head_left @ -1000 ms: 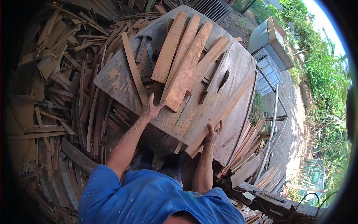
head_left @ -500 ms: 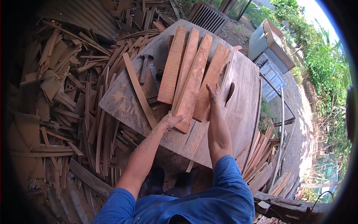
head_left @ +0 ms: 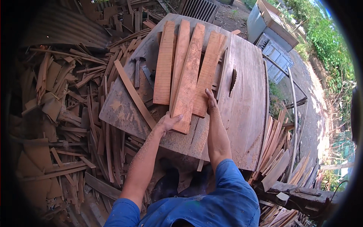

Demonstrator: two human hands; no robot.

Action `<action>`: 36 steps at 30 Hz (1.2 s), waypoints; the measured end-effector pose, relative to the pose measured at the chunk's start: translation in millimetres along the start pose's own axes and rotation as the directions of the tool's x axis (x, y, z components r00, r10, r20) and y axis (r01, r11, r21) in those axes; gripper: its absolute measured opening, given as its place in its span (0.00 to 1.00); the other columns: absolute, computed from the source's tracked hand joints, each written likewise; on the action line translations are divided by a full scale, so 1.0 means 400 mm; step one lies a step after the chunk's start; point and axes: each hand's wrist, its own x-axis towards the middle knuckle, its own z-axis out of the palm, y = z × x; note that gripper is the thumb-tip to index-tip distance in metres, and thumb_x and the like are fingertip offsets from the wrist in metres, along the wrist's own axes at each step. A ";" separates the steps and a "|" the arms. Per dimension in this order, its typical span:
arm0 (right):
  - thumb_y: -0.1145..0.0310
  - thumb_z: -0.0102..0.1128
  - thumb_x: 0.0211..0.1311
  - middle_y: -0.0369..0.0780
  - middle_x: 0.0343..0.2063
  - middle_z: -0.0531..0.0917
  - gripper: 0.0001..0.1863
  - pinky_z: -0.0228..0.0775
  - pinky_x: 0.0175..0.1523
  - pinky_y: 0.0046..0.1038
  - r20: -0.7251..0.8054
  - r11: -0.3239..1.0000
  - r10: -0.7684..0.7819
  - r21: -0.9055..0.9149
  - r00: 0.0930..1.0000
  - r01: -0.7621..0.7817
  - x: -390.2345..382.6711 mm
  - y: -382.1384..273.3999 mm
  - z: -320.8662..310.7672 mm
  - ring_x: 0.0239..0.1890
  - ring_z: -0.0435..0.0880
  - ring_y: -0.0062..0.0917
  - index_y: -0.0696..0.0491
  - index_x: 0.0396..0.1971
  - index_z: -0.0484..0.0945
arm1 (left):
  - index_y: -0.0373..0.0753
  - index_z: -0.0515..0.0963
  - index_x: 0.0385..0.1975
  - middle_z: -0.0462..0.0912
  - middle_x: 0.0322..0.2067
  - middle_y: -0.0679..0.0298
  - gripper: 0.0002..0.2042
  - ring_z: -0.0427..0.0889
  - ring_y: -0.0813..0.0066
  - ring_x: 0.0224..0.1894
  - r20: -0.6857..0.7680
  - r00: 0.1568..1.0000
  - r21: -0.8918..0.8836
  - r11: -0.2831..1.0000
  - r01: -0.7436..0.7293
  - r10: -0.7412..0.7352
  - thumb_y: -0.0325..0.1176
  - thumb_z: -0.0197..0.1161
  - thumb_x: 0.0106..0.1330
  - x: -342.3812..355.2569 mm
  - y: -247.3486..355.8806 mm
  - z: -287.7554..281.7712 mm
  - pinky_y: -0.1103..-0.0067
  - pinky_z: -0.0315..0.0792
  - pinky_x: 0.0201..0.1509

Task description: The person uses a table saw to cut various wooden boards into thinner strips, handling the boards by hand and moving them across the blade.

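My left hand (head_left: 169, 122) grips the near end of a sawdust-speckled plank (head_left: 188, 89), thumb across its top. My right hand (head_left: 211, 100) is closed on the right edge of another plank (head_left: 208, 68). Two further planks (head_left: 163, 64) (head_left: 178, 53) lie to the left in the same loose fan on the wooden saw table (head_left: 245, 132). Further left are a narrow board (head_left: 134, 92), a hammer (head_left: 137, 72) and a metal tool (head_left: 146, 75), partly hidden. A toothed saw blade (head_left: 233, 81) stands up through a slot right of the planks. Sawdust covers my forearms and the near tabletop.
Piles of offcuts (head_left: 75, 125) surround the left side, below corrugated sheeting (head_left: 64, 26). More strips (head_left: 272, 151) lean at the right by a heavy beam (head_left: 306, 198). A slatted metal item (head_left: 196, 9) and a boxy cabinet (head_left: 272, 26) stand beyond the table, near greenery.
My right hand has left the long strip at the table's right, which I no longer see there, and moved up onto the rightmost plank. My left hand stays at the middle plank's end.
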 end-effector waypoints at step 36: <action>0.67 0.73 0.52 0.56 0.63 0.69 0.64 0.70 0.65 0.33 0.022 0.911 0.317 -0.285 0.948 -0.297 -0.973 0.097 -0.024 0.60 0.77 0.37 0.63 0.74 0.30 | 0.33 0.67 0.65 0.74 0.63 0.56 0.44 0.73 0.65 0.65 0.450 0.883 -0.501 0.857 0.123 0.136 0.69 0.57 0.64 -0.258 -0.364 0.270 0.65 0.68 0.67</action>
